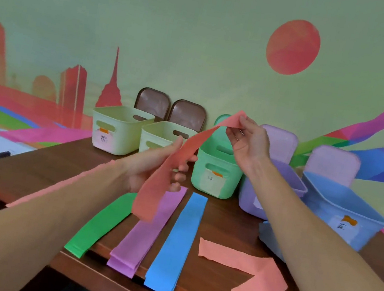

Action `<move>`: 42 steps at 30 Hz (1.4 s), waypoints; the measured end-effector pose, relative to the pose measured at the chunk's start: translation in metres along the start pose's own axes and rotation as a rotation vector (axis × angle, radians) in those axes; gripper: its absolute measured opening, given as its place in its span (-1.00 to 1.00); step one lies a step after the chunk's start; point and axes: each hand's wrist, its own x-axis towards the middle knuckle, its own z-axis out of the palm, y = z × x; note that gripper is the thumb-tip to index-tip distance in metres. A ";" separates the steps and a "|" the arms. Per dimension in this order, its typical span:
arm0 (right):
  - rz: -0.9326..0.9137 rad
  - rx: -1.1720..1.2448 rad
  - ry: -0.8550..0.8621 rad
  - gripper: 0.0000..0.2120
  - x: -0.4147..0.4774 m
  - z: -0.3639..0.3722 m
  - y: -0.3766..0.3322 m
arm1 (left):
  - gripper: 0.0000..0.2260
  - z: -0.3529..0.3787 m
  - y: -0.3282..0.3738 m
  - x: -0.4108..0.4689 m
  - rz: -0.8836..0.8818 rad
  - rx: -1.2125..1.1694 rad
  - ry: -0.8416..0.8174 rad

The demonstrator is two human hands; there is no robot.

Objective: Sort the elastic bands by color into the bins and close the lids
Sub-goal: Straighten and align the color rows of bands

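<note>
Both my hands hold a salmon-red elastic band (178, 158) up above the table. My right hand (247, 142) pinches its top end and my left hand (159, 165) grips its middle, so the lower end hangs free. On the table lie a green band (102, 221), a purple band (146, 229), a blue band (177, 244) and a bent salmon band (253, 275). A pale pink band (51, 190) shows beside my left forearm. Behind stand open bins: two cream bins (119, 130) (154, 136), a green bin (216, 175), a purple bin (278, 185) and a blue bin (342, 211).
The lids stand upright behind the bins: two brown lids (153, 103), a purple lid (280, 140) and a pink lid (332, 163). The wooden table's (210, 224) front edge runs under the ends of the bands. A painted wall rises right behind the bins.
</note>
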 end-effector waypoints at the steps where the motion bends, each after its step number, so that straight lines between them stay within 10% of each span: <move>1: 0.017 0.003 0.000 -0.87 0.002 0.007 0.009 | -0.56 -0.009 0.003 -0.006 -0.008 -0.023 0.008; 8: 0.106 -0.105 0.007 -0.91 0.024 0.043 0.076 | -0.94 -0.081 0.010 -0.046 -0.050 0.332 0.140; 16: 0.189 -0.714 -0.192 -0.89 0.051 0.067 0.167 | -0.79 -0.160 0.002 -0.077 -0.186 0.879 0.734; 42: -0.100 -1.874 -0.381 -0.81 0.106 0.057 0.337 | -0.89 -0.239 -0.027 -0.092 -0.272 1.137 0.804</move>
